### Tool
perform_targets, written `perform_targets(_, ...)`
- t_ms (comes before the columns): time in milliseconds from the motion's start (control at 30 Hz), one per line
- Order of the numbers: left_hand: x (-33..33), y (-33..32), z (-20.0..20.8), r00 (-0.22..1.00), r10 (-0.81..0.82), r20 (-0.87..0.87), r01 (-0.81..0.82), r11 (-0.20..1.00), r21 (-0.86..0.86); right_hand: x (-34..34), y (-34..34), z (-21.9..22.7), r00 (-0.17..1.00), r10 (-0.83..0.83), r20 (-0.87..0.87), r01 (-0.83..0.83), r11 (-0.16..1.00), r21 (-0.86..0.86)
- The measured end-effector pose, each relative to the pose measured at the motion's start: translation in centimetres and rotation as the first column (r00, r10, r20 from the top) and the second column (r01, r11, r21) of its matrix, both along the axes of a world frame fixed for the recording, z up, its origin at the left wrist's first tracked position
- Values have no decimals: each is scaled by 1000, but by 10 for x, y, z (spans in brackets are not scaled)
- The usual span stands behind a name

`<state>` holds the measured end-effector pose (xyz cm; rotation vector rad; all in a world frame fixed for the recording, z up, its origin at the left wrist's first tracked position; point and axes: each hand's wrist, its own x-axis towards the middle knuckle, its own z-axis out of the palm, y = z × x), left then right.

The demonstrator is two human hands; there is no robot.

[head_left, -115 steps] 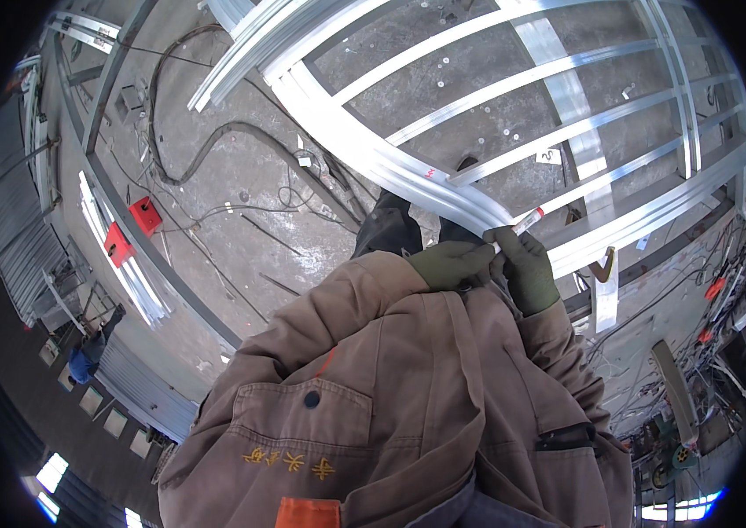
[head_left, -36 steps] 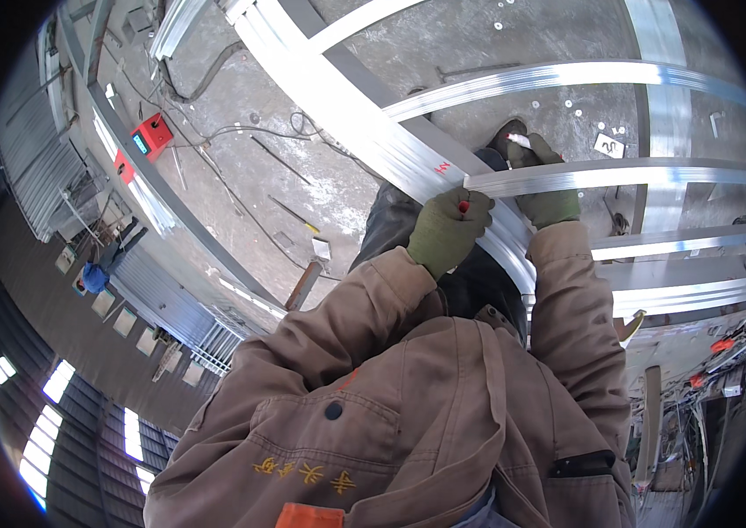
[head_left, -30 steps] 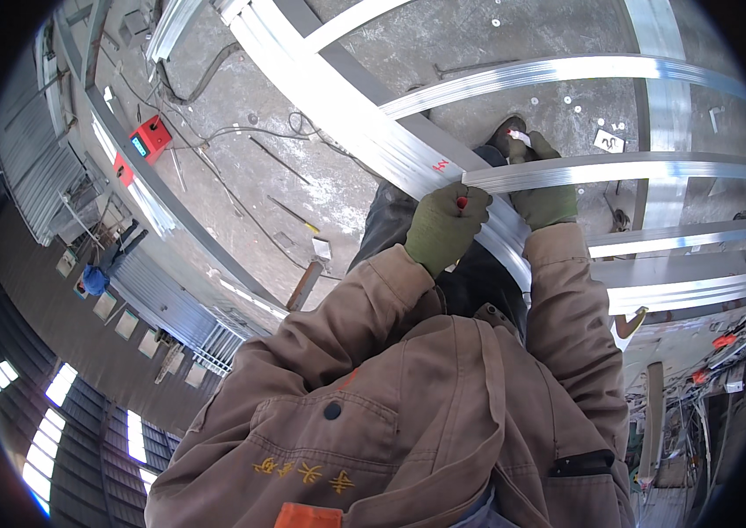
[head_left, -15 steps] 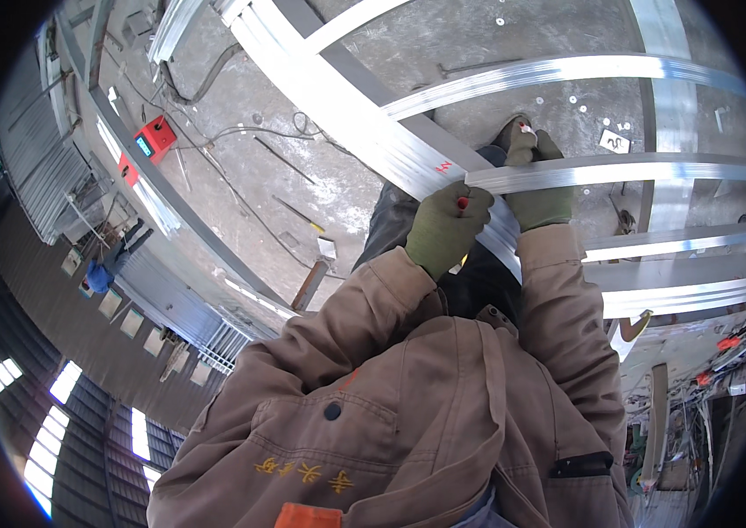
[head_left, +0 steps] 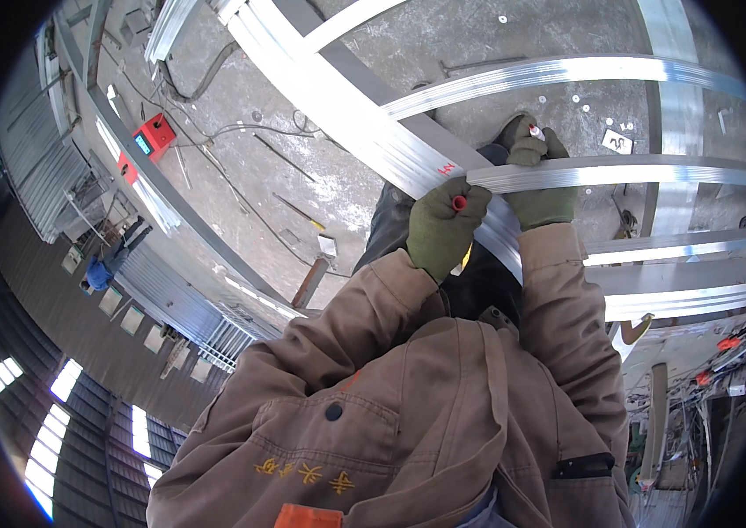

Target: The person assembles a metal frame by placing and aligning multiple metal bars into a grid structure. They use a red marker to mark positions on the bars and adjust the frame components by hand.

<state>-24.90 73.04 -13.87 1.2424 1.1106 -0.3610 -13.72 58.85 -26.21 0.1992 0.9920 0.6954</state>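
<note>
Both hands wear green work gloves. My left hand (head_left: 441, 231) is closed round a small red cap (head_left: 460, 203), its round open end facing up, beside the end of a silver metal crossbar (head_left: 619, 172). Across that crossbar, my right hand (head_left: 542, 208) is curled round a slim marker pen; only its white and red tip (head_left: 536, 133) shows between the fingers, the rest is hidden. A wide silver beam (head_left: 338, 110) runs diagonally beneath the crossbar's end. It carries a red handwritten mark (head_left: 447, 169) close to my left hand.
More silver crossbars (head_left: 566, 69) span the frame to the right. A red box with a display (head_left: 154, 137), cables (head_left: 223, 172) and thin rods (head_left: 285, 158) lie on the concrete floor at left. Farther left a person in blue (head_left: 102, 273) bends over. Tangled cables (head_left: 725, 378) lie at lower right.
The left hand has turned slightly, so the red cap's opening shows more. The right fingers and pen tip have shifted a little to the right. In the distance, the person in blue has moved slightly.
</note>
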Motion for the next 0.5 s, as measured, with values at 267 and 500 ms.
perform_targets(267,10,5,2,1000,-20,-10,20,1000,12,3,0,0,999,7,-31,-6,1000,17)
perform_targets(500,15,6,0,983,-149,-110,168,966,195,3,-3,-10,999,7,-32,-6,999,49)
